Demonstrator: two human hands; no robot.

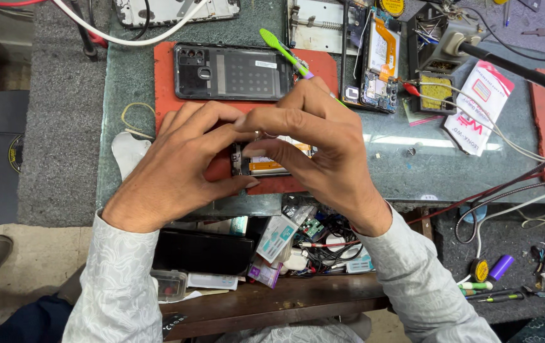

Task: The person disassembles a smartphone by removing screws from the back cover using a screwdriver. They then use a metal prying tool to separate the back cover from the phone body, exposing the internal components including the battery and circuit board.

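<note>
Left hand (180,159) pinching opened phone (266,162) | right hand (313,143) pinching it too, green tool (282,51) tucked between fingers

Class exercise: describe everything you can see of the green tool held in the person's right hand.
The green tool is a slim, bright green stick that looks like plastic, with a flattened, rounded tip pointing up and left. A short purple section shows where it enters the right hand, which grips its lower end; the rest is hidden by the fingers. It slants diagonally over the red mat, and its tip shows just above the top edge of the black phone back cover; whether they touch cannot be told.
</note>
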